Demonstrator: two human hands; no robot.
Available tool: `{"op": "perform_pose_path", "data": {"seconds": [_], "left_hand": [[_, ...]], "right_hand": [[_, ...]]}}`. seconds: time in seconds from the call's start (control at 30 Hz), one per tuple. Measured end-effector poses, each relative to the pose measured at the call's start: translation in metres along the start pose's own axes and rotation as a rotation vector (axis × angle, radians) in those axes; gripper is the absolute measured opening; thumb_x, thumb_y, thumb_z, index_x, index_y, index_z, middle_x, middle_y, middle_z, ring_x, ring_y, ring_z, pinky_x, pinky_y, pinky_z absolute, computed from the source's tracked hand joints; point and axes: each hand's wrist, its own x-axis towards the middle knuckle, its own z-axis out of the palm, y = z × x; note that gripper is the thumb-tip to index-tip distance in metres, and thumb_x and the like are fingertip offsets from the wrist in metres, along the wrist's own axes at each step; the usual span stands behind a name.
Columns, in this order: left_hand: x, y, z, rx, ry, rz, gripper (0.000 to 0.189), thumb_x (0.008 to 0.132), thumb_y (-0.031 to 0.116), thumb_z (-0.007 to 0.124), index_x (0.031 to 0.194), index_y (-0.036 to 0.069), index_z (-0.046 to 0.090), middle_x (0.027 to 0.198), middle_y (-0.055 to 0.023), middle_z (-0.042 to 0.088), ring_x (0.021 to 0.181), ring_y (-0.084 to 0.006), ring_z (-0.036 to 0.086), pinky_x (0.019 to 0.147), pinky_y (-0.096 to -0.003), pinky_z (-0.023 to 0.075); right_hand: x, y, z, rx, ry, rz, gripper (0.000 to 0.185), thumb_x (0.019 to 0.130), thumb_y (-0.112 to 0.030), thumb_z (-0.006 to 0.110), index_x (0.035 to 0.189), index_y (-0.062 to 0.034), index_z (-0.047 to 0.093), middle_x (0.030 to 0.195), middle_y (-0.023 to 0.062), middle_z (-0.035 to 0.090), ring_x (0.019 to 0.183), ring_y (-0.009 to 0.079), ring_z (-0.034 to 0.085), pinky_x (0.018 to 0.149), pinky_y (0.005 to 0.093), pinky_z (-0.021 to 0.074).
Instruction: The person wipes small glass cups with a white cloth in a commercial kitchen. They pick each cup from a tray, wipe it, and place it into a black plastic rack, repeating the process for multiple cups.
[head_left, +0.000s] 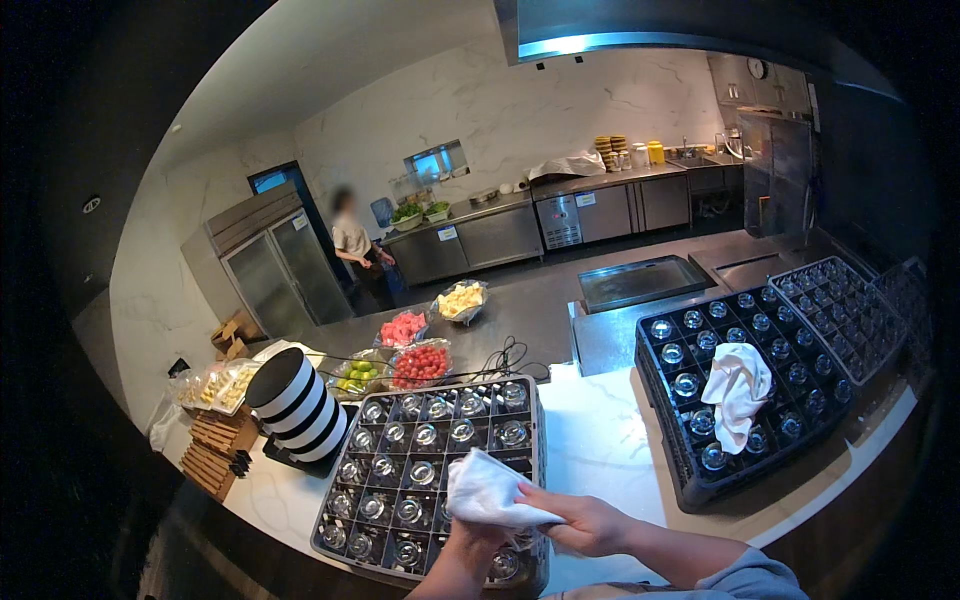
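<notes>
A white cloth (487, 491) is bunched up between my two hands, over the near right part of a dark compartment rack (534, 442). My left hand (478, 531) grips it from below, its fingers mostly covered by the fabric. From the right, my right hand (589, 521) pinches the cloth with the thumb on top. Whether a glass is wrapped inside I cannot tell. Several clear glasses, such as this glass (422, 472), sit in the rack's compartments beneath.
To the right, a second rack (664, 457) of glasses carries another white cloth (739, 390). Striped cylinders (296, 405) stand at left. Behind the near rack are wrapped bowls of red fruit (420, 364), limes (360, 375) and yellow chunks (461, 300), plus black cables (510, 360). A person (356, 244) stands farther back.
</notes>
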Motion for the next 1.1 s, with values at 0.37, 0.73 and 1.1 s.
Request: {"op": "perform_pose_path", "data": {"seconds": [0.37, 0.73, 1.1], "left_hand": [[-0.003, 0.051, 0.028, -0.215, 0.349, 0.264, 0.065, 0.086, 0.069, 0.068, 0.094, 0.004, 0.065, 0.09, -0.0131, 0.068, 0.087, -0.0299, 0.068, 0.089, -0.0474, 0.0578], [0.03, 0.022, 0.056, -0.094, 0.219, 0.499, 0.048, 0.106, 0.057, 0.038, 0.095, 0.014, 0.056, 0.096, -0.007, 0.065, 0.092, -0.028, 0.064, 0.089, -0.0497, 0.054], [0.012, 0.036, 0.099, -0.237, 0.059, 0.627, 0.042, 0.096, 0.056, 0.063, 0.103, 0.015, 0.067, 0.086, -0.0063, 0.068, 0.081, -0.0217, 0.065, 0.073, -0.0386, 0.056]], "right_hand": [[-0.044, 0.039, -0.016, 1.173, 0.616, 0.543, 0.049, 0.102, -0.015, 0.053, 0.147, 0.0024, 0.042, 0.121, 0.0184, 0.065, 0.1, 0.0299, 0.069, 0.086, 0.0407, 0.0586], [0.016, 0.001, 0.039, -0.577, 0.322, -0.265, 0.089, 0.08, -0.003, 0.064, 0.159, 0.0037, 0.023, 0.164, 0.0339, 0.016, 0.122, 0.0432, 0.063, 0.069, 0.0421, 0.0623], [0.027, -0.014, -0.003, -0.536, -0.036, -0.261, 0.062, 0.082, -0.01, 0.06, 0.143, -0.0138, 0.049, 0.121, 0.0176, 0.063, 0.077, 0.0401, 0.069, 0.062, 0.0467, 0.0589]]}}
